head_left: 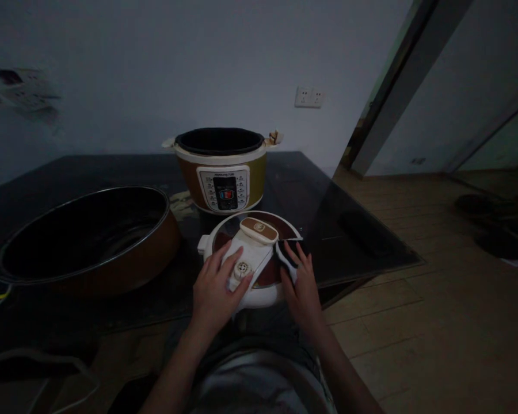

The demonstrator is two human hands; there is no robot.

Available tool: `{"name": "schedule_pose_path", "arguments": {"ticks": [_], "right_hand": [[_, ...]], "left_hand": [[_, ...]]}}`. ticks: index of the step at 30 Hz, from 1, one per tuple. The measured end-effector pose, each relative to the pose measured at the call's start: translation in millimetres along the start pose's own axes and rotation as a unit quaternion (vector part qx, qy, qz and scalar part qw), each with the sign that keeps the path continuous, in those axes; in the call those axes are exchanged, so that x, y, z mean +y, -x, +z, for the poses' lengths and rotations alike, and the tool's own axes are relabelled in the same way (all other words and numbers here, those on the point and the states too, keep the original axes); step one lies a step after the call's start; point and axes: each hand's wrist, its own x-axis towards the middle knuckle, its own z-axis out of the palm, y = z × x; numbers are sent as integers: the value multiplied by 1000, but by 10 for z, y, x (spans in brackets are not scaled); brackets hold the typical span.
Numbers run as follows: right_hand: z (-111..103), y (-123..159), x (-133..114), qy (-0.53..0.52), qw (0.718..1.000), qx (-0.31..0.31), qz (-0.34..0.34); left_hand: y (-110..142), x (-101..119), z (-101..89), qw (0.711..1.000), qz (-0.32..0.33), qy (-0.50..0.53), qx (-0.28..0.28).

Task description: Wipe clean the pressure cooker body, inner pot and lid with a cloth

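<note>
A round pressure cooker lid (pixel 280 224), white-rimmed with a reddish-brown top, is in front of me at the near edge of the dark table. It has a raised white band, a brown-topped handle (pixel 259 228) and a round valve (pixel 242 269). My left hand (pixel 216 287) grips the white band, thumb and fingers on either side of the valve. In my right hand (pixel 303 290) is a dark cloth (pixel 290 254) with a white edge, pressed against the right side of the lid. Part of the cloth is hidden under the fingers.
Behind the lid stands the open electric pressure cooker (pixel 189 179) with a control panel. A large brown pan (pixel 155 253) with a dark inside sits at left on the dark table (pixel 328 201). A wall socket (pixel 309 97) is behind. Wooden floor (pixel 397 322) lies at right.
</note>
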Motion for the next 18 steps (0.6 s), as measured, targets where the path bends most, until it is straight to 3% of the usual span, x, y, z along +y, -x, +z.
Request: {"name": "schedule_pose_path", "arguments": {"ticks": [3, 6, 11, 14, 18], "right_hand": [[-37, 221, -141, 30, 999, 3, -45], [-127, 261, -78, 28, 998, -4, -59], [-379, 41, 81, -79, 990, 84, 78], [-487, -65, -39, -172, 966, 116, 151], [-490, -226, -356, -295, 945, 19, 140]], "left_hand": [[2, 95, 64, 1000, -1, 12, 3], [-2, 191, 139, 1000, 2, 27, -3], [-1, 224, 163, 995, -18, 91, -39], [-32, 173, 33, 981, -42, 166, -89], [-150, 128, -287, 937, -62, 316, -134]]}}
